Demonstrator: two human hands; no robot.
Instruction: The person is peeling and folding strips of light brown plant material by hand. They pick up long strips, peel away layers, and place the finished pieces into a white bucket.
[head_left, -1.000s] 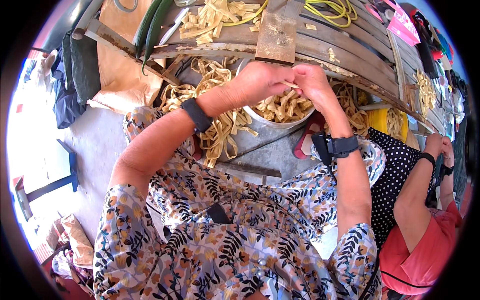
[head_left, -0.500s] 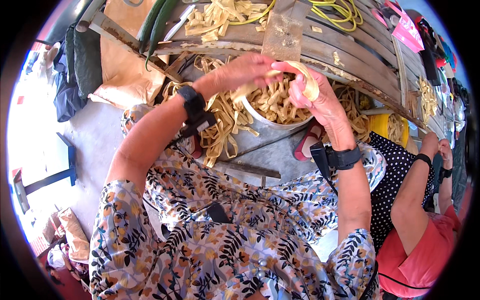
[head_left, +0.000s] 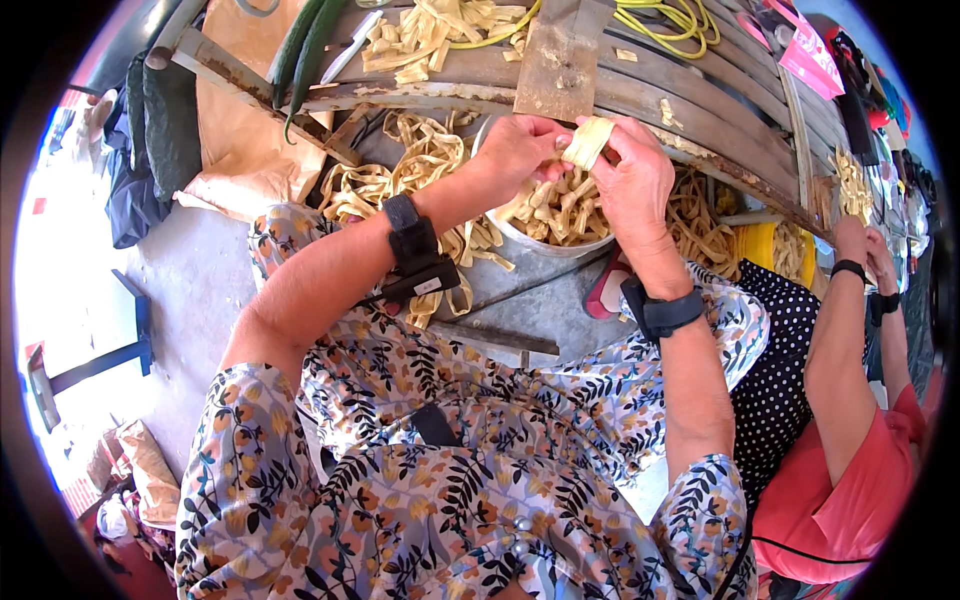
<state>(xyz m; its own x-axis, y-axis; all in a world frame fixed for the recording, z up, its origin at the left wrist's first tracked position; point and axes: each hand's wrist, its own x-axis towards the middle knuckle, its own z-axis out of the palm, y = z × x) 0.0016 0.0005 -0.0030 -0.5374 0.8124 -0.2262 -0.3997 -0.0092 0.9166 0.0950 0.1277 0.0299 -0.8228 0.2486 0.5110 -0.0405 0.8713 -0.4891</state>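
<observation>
A flat, pale yellow strip, folded or wound into a short band, is held up between my hands over a white bucket. My left hand pinches the strip's left end between thumb and fingertips. From the other side, my right hand grips the band with thumb and fingers. Many short, bunched yellow pieces fill the bucket below; some look knotted. Long loose strips hang and pile to the left of the bucket. I cannot make out exactly how the held strip is folded.
Ahead stands a slatted wooden table with a board, a pile of strips, green gourds, a white-handled tool and a yellow cord. At right, another person in a red top works near a yellow container.
My left hand has come lower and closer to the right hand. The strip, earlier curved over my right fingers, now forms a short flat band between both hands.
</observation>
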